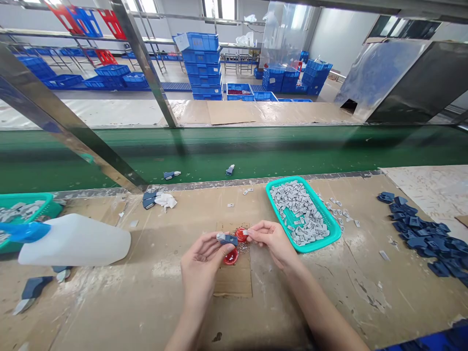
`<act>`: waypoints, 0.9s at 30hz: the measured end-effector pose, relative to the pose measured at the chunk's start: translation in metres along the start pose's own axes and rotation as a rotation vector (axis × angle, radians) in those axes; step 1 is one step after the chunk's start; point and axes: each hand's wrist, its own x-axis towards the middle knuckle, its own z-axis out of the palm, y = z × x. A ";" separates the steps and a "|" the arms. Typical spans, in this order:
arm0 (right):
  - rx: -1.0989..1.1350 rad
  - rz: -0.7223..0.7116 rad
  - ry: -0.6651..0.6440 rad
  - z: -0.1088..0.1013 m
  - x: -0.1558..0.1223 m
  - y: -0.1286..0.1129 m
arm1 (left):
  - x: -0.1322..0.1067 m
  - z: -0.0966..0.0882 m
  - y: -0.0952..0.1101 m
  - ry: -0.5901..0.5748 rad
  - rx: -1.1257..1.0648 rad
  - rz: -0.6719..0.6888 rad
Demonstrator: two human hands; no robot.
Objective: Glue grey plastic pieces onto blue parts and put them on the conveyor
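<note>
My left hand point(202, 261) pinches a small blue plastic part point(228, 239) with a grey end, held just above the bench. My right hand point(271, 240) is closed on a small grey clip point(245, 233) and holds it close to the blue part's right side. Below the two hands lie two red caps point(237, 245) with tiny shiny bits around them, on a cardboard patch point(234, 278). Right of my right hand, a teal basket point(331, 225) is full of grey clips.
A heap of blue parts point(426, 234) lies at the right. A white plastic bottle point(75, 240) lies on its side at the left, near another teal basket point(25, 200). Behind the bench runs a green conveyor belt point(292, 148) with two assembled pieces on it. Blue crates stand beyond.
</note>
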 end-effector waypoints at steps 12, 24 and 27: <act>0.147 0.045 -0.146 0.003 -0.013 -0.010 | -0.004 0.020 0.008 -0.053 0.065 0.045; -0.056 -0.051 -0.164 0.000 -0.018 -0.022 | 0.035 0.018 0.016 -0.476 0.148 0.031; -0.444 -0.244 0.166 -0.032 -0.010 -0.030 | 0.085 0.024 0.014 -0.575 0.502 0.263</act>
